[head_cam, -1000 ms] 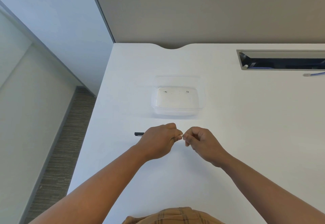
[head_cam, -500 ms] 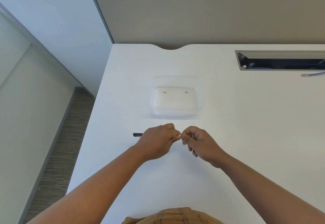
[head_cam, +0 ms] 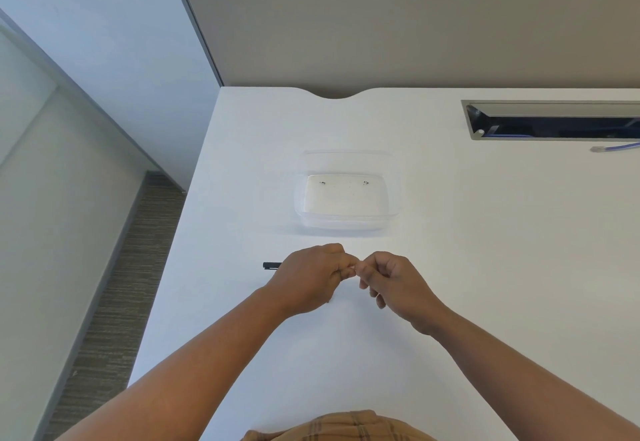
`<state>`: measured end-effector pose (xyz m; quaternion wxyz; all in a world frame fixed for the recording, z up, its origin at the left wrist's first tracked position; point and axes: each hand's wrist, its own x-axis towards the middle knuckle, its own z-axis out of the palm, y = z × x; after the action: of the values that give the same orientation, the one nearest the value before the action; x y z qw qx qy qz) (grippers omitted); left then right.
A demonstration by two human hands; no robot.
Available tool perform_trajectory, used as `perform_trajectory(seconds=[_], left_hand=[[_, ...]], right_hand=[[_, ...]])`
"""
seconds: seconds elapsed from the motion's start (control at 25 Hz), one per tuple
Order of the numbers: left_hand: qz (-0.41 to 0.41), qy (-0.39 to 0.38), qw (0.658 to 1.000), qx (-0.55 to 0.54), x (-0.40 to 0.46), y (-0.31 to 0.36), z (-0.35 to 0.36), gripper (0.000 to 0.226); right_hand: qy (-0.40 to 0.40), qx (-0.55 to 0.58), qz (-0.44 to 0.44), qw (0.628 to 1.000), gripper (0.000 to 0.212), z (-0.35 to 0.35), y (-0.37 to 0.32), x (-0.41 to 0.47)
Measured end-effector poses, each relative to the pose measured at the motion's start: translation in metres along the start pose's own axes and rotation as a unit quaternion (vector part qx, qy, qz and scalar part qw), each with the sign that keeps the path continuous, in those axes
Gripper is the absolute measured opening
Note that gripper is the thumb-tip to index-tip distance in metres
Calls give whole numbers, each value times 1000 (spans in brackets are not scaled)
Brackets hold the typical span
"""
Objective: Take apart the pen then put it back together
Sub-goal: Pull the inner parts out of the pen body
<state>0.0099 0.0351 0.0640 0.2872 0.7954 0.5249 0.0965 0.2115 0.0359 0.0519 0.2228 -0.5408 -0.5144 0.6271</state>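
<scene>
Nearest: plaid shirt hem [head_cam: 341,426] at bottom edge, both forearms reaching out over the white tabletop [head_cam: 485,267].

Left hand [head_cam: 308,278] is curled round the pen [head_cam: 271,265]; only the black tail end sticks out past the left side of the fist, level and just above the tabletop. The rest of the barrel is hidden inside the hand. Left fingers [head_cam: 348,262]: clenched on the barrel.

Right hand [head_cam: 391,283] meets the left at the middle, its thumb and forefinger tips pinched together touching the left fingertips. Right fingers [head_cam: 363,269]: grasping something small at the pen's near end, probably the tip piece or cap; too hidden to tell which. Other right fingers hang loosely curled below.

Judgement: step in hand looks like twisting or pulling an end part; can't tell if this is disassembly or reassembly.

To do it well: keep the left grip firm and still, and turn or pull with the right only, straight along the barrel axis. Stay low over the tabletop so a loose spring or refill doesn't roll away. Risk: small part slipping from the pinch.

Further out: clear plastic tray [head_cam: 346,222] just beyond the hands, seemingly nothing in it but two dark specks. Far right: cable slot [head_cam: 554,122] with a blue cable [head_cam: 616,147] beside it. Grey partition [head_cam: 415,25] at the back.
</scene>
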Motion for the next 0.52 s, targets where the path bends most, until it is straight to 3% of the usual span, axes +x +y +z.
perform_trajectory(seconds=[0.16, 0.4, 0.52], left_hand=[[7, 11, 1000, -19, -2, -2, 4, 22], [-34, -23, 998, -45, 0, -2, -1, 37], [-44, -29, 998, -35, -1, -4, -5, 40]], right_hand=[[-75, 23, 106, 991, 47, -5, -7, 0], [-11, -102, -43, 994, 32, -10, 2, -1], [-11, -94, -70, 993, 20, -11, 4, -1]])
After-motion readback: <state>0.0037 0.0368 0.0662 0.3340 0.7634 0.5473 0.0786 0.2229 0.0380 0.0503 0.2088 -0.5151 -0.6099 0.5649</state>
